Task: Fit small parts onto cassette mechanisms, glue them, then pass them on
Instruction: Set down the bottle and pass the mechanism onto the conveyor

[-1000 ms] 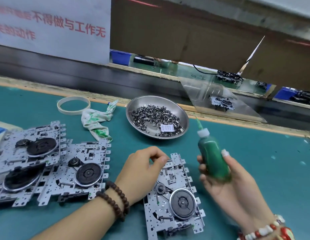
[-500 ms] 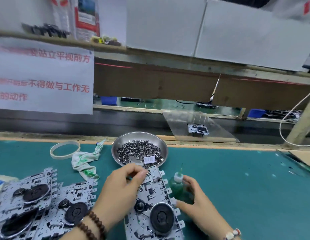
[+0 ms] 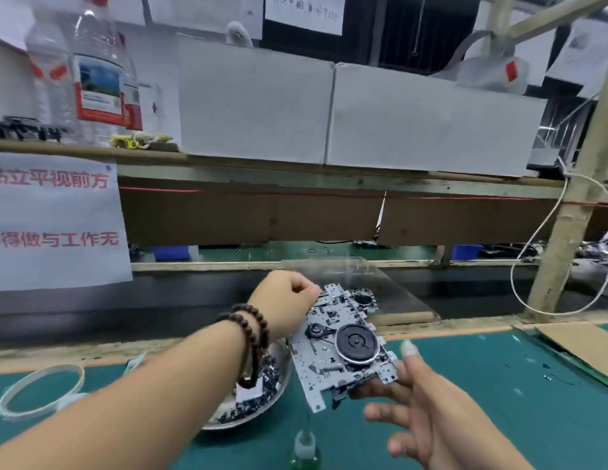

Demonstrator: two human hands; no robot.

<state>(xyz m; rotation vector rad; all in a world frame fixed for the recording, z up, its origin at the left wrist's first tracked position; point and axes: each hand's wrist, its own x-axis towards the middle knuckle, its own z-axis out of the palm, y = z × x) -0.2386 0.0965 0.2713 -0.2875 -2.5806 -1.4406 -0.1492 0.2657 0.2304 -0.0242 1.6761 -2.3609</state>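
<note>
A silver cassette mechanism (image 3: 343, 347) with a black flywheel hangs tilted in the air above the far edge of the green mat (image 3: 482, 401). My left hand (image 3: 282, 307), with a bead bracelet on the wrist, pinches its upper left edge. My right hand (image 3: 418, 401) is spread open just below it, fingertips touching its lower right corner. The green glue bottle (image 3: 306, 449) stands on the mat at the bottom edge, held by neither hand. A metal bowl (image 3: 279, 385) of small dark parts sits behind my left forearm, half hidden.
Beyond the mat runs a dark conveyor with a clear plastic sheet (image 3: 391, 286) and another mechanism (image 3: 363, 298) on it. A tape ring (image 3: 41, 391) lies at left, cardboard (image 3: 580, 344) at right. A wooden post (image 3: 574, 215) with a white cable stands at far right.
My left hand lifted the mechanism off the mat and carried it forward toward the conveyor. My right hand released the glue bottle, which now stands on the mat. The view tilted upward.
</note>
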